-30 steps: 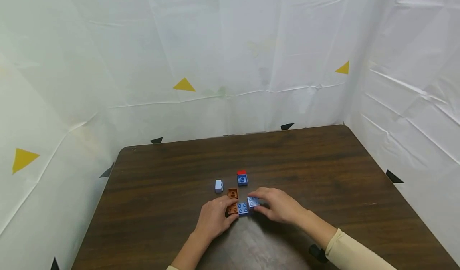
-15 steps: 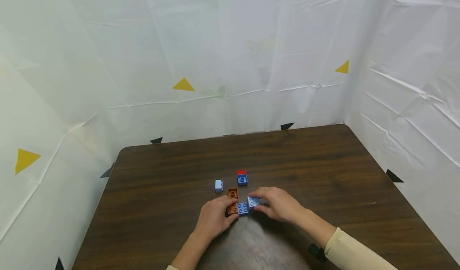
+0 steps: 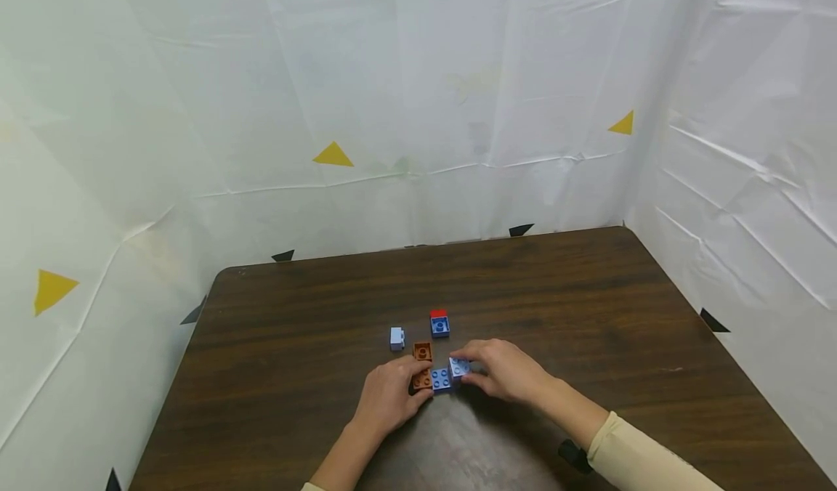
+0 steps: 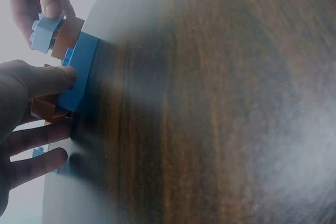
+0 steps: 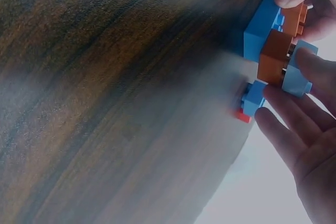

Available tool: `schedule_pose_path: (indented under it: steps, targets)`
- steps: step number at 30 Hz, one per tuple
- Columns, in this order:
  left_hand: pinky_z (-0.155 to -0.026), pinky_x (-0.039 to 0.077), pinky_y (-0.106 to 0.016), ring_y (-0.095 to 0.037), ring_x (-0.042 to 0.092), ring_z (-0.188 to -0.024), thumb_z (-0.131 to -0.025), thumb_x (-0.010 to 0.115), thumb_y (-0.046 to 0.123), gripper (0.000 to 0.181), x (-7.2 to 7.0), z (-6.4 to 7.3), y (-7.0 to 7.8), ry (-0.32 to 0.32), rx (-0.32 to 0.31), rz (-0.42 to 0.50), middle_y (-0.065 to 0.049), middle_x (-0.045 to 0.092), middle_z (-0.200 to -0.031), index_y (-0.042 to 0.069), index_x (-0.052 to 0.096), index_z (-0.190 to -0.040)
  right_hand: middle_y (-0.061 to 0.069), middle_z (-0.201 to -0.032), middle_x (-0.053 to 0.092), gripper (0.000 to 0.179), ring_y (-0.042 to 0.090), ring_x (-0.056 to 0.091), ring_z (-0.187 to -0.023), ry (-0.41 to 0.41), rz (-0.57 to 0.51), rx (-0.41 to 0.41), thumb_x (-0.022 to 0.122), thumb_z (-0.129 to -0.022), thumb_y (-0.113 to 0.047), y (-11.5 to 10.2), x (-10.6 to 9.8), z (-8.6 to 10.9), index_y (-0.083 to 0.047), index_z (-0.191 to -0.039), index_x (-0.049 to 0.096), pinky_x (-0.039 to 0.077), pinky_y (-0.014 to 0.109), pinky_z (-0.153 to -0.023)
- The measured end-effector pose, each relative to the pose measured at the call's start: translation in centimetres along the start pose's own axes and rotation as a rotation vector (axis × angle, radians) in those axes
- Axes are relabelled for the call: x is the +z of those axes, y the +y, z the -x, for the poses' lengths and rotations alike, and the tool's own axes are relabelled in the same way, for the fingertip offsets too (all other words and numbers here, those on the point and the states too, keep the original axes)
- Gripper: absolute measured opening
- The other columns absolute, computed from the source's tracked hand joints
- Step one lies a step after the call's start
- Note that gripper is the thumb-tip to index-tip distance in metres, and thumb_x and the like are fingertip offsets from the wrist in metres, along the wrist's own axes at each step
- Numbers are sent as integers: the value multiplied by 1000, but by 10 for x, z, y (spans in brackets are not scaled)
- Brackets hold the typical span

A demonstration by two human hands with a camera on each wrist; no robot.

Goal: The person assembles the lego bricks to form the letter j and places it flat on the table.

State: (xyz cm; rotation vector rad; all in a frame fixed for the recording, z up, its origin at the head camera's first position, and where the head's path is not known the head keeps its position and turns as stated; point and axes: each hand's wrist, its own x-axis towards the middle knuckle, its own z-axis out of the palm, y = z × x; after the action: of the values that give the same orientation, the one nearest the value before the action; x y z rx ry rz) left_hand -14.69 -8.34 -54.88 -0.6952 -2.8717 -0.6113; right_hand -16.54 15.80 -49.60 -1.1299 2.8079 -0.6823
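Observation:
My left hand [image 3: 387,393] grips the left end of a toy brick build, with its thumb against the long blue brick [image 4: 84,66] at the bottom. An orange-brown brick [image 3: 421,380] sits on that end. At the other end, my right hand [image 3: 506,369] pinches a light blue brick [image 5: 300,72], its studs facing up in the head view. Beneath the light blue brick is another orange-brown brick [image 5: 274,56], standing on the blue one; a narrow gap shows at the light blue brick's seam. Blue studs show between the two ends. Fingers hide parts of the build.
Just behind the build lies an orange-brown brick [image 3: 422,350], hollow side up. Farther back are a light blue brick [image 3: 397,338] on its side and an upturned blue brick [image 3: 439,326] beside a red brick [image 3: 438,313]. White sheeting [image 3: 405,113] surrounds the dark wooden table [image 3: 294,317].

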Motion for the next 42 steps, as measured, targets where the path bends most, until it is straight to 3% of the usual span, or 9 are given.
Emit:
schedule_pose_path:
  steps: [36,42]
  targets:
    - [-71,53,-35,-12,65,-86,-75,86,35,45,-4,-1,0,8,21,10,5,69,-99,19,74,-115,2,-113,70,37,18,67,-98,-22,81,40,75,-88,-24,-4,0,-5,-11,-122,70,54,39,-79]
    - [-73,53,-35,-11,65,-86,-76,85,36,45,-2,-1,0,-14,10,2,5,69,-100,20,73,-116,3,-114,70,38,18,67,-98,-37,93,34,74,-89,-26,-3,0,-4,-11,-123,70,54,39,-79]
